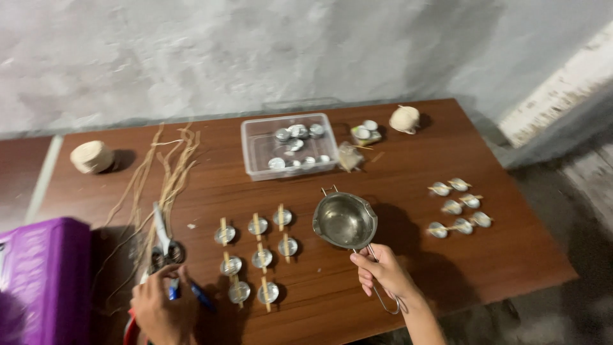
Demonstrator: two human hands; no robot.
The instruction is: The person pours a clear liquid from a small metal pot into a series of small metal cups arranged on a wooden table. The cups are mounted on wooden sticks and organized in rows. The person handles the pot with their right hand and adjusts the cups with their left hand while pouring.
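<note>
The right hand (385,273) grips the wire handle of a small steel pot (345,220) poised over the bench (408,268) beside the wicked tin cups (258,259), so pouring seems underway and wants a steady tilt, while the left hand (163,310) closes around a blue pen (191,294).

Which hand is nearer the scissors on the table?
Left. The left hand rests just below the scissors, at their handles; the right hand is far off to their right, gripping the metal pot's handle.
</note>
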